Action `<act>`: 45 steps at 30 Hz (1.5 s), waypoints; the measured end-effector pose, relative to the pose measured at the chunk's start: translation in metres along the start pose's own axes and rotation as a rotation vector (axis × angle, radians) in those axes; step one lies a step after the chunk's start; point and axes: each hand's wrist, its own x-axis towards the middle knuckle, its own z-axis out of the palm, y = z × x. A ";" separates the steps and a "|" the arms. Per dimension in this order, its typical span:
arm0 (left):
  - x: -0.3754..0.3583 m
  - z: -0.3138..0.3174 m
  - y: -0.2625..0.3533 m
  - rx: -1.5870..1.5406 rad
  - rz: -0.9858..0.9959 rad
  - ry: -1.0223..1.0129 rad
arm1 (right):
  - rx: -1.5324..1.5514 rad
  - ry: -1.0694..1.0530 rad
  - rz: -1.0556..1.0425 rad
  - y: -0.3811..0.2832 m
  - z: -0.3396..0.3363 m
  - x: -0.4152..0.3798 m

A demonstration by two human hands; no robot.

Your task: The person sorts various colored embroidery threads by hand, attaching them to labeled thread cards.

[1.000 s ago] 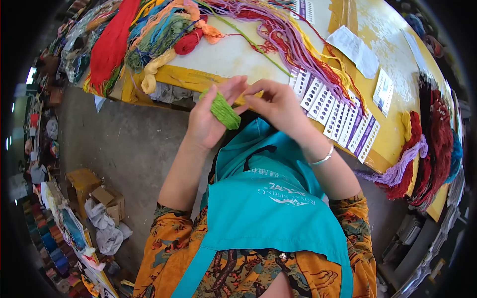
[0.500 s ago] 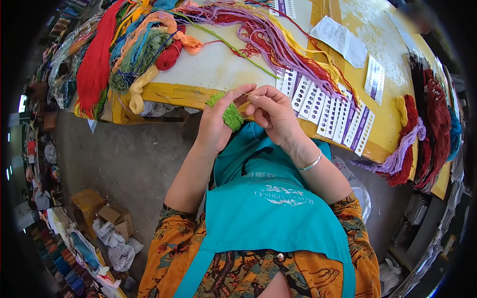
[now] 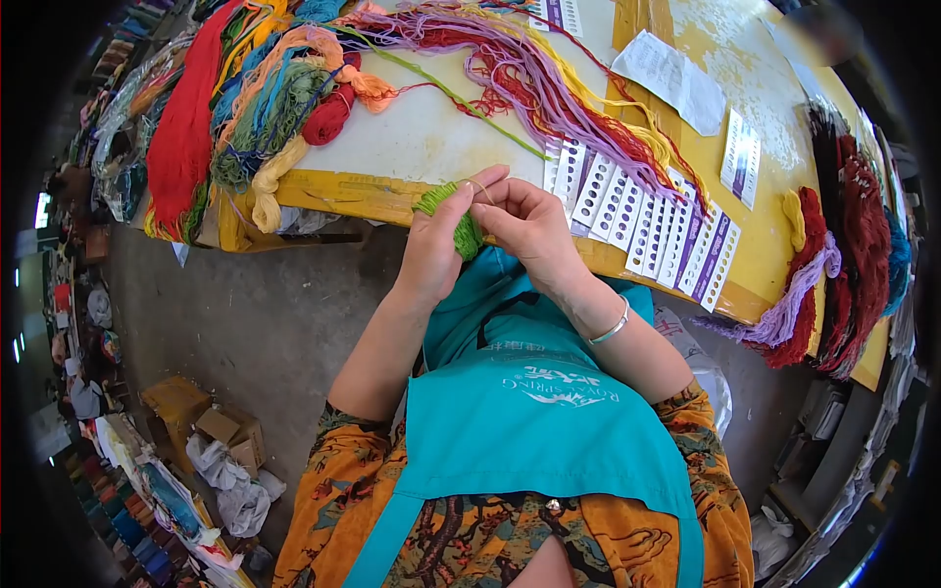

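My left hand is closed around a small bundle of bright green thread, which shows on both sides of the thumb. Close against it, the fingers of my right hand pinch a thin yellowish thread near the left fingertips. That thread loops over the left forefinger; its far end is hidden. Both hands are just in front of the table's yellow edge, above the teal apron.
Red, orange, blue and green skeins hang over the table's left corner. Purple, red and yellow strands lie across the top, partly over punched white thread cards. Dark red skeins hang at the right. Cardboard boxes stand on the floor.
My right hand has moved slightly left, closer to my left hand, and its fingers have turned inward over the thread. The green bundle has shifted a little to the right with my left hand.
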 end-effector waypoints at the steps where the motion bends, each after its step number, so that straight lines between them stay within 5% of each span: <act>1: 0.000 -0.001 -0.002 0.065 0.029 0.012 | -0.004 0.006 -0.020 0.003 0.000 0.001; 15: -0.003 -0.001 0.000 0.004 0.049 -0.026 | 0.275 0.051 0.047 0.000 -0.011 -0.002; 18: -0.003 0.004 0.001 -0.035 0.018 0.024 | 0.156 0.027 0.067 0.002 -0.011 -0.002; 20: -0.002 0.005 0.000 -0.057 -0.008 0.021 | -0.085 0.043 -0.150 0.009 -0.007 0.000; 27: -0.002 0.007 -0.001 -0.059 -0.005 0.010 | -0.268 0.035 -0.157 0.020 -0.011 -0.001; 35: -0.003 -0.002 -0.003 -0.134 0.000 0.046 | 0.158 0.070 -0.030 0.003 -0.013 -0.005; 45: 0.000 -0.005 0.000 -0.068 -0.012 0.077 | 0.135 0.099 0.026 0.002 -0.015 -0.003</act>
